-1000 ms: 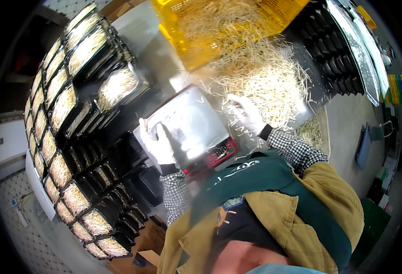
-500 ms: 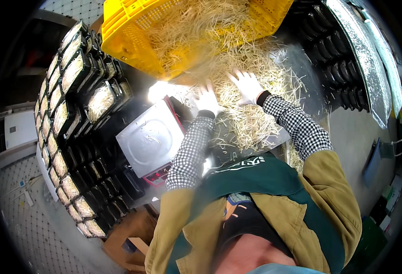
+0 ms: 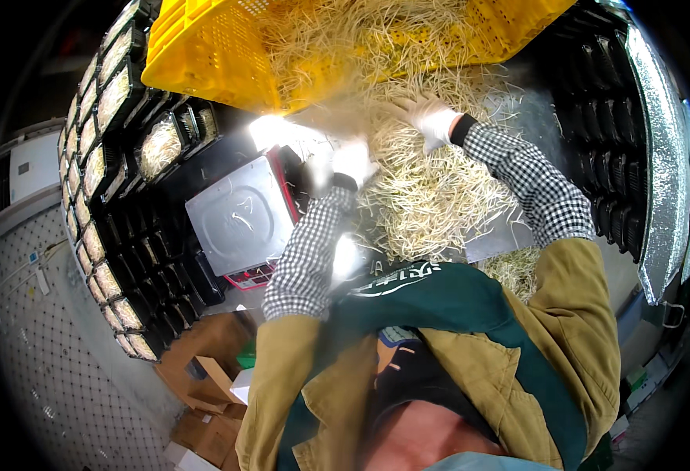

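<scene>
A loose heap of pale bean sprouts (image 3: 447,196) lies on the metal worktop (image 3: 517,231) in front of me. My right hand (image 3: 431,119), in a white glove, rests on the far part of the heap with its fingers stretched to the left. My left hand (image 3: 351,162), also gloved in white, is at the heap's left edge; glare and blur hide how its fingers are set. Just left of that hand stands a scale with a silver plate (image 3: 243,216) and a red body, a few sprouts on the plate. Beyond both hands a tilted yellow crate (image 3: 211,59) holds more sprouts.
At the left are stacked black trays filled with sprouts (image 3: 113,102), with empty black trays (image 3: 152,255) beside them. More black trays (image 3: 604,118) are stacked at the right, next to silver foil sheeting (image 3: 659,173). Cardboard boxes (image 3: 203,361) stand on the floor, lower left.
The view has shifted, so the crate and trays sit differently in it. My right hand's fingers now point more to the left across the sprouts. My left hand remains by the heap's left edge.
</scene>
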`<state>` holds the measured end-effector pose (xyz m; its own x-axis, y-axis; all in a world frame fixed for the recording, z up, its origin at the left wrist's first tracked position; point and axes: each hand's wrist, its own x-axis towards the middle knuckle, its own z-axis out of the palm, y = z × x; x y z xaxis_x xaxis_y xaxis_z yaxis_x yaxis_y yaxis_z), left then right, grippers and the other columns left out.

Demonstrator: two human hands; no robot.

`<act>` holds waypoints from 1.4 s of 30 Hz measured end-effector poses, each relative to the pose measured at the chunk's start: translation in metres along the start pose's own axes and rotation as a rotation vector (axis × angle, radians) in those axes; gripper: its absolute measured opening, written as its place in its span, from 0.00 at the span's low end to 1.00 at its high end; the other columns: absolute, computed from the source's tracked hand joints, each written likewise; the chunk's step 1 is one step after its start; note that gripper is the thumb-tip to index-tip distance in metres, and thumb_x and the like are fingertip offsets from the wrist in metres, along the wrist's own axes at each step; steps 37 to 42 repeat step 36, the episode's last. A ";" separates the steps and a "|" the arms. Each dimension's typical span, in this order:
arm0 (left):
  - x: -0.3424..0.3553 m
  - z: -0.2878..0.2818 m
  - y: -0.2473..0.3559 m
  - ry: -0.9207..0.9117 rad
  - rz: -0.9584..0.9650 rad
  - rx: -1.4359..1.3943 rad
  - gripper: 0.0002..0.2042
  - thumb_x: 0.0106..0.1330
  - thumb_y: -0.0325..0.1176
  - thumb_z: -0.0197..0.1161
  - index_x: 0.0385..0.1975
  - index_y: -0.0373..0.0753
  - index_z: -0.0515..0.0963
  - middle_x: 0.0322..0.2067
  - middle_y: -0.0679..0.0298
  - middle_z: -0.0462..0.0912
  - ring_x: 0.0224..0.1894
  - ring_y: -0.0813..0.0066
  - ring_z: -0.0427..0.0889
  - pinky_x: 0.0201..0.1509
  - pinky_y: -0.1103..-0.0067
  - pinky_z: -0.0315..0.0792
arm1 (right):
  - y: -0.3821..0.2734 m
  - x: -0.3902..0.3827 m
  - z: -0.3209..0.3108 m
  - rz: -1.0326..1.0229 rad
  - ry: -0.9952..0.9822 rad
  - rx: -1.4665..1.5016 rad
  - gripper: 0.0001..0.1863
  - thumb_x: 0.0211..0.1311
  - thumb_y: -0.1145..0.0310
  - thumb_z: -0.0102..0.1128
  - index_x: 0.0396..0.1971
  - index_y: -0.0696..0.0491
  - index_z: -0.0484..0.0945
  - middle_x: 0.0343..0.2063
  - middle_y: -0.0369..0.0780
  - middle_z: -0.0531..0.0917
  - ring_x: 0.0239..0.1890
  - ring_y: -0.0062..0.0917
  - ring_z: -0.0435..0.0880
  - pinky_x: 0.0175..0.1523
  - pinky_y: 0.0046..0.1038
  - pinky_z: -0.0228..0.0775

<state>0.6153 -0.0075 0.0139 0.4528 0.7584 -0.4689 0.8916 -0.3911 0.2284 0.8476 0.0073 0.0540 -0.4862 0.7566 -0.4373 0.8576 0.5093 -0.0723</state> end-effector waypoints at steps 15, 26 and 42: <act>-0.067 -0.023 0.038 0.112 0.357 -0.312 0.38 0.53 0.27 0.67 0.67 0.42 0.61 0.51 0.47 0.74 0.56 0.50 0.73 0.60 0.66 0.71 | 0.003 -0.079 -0.010 -0.083 -0.211 0.197 0.55 0.39 0.64 0.76 0.71 0.44 0.55 0.58 0.47 0.73 0.55 0.37 0.77 0.54 0.37 0.75; -0.140 0.047 0.069 0.169 0.353 -0.090 0.41 0.54 0.31 0.67 0.70 0.39 0.55 0.59 0.51 0.68 0.55 0.55 0.73 0.63 0.52 0.61 | -0.054 -0.173 0.052 -0.058 0.177 0.017 0.69 0.26 0.52 0.83 0.73 0.45 0.48 0.65 0.43 0.65 0.68 0.39 0.61 0.73 0.50 0.48; -0.098 0.023 0.062 0.102 0.163 -0.247 0.44 0.55 0.26 0.63 0.74 0.45 0.48 0.51 0.45 0.74 0.51 0.55 0.77 0.57 0.65 0.72 | -0.015 -0.136 0.014 0.064 -0.047 0.322 0.51 0.47 0.58 0.73 0.72 0.42 0.54 0.51 0.43 0.76 0.55 0.32 0.74 0.65 0.40 0.61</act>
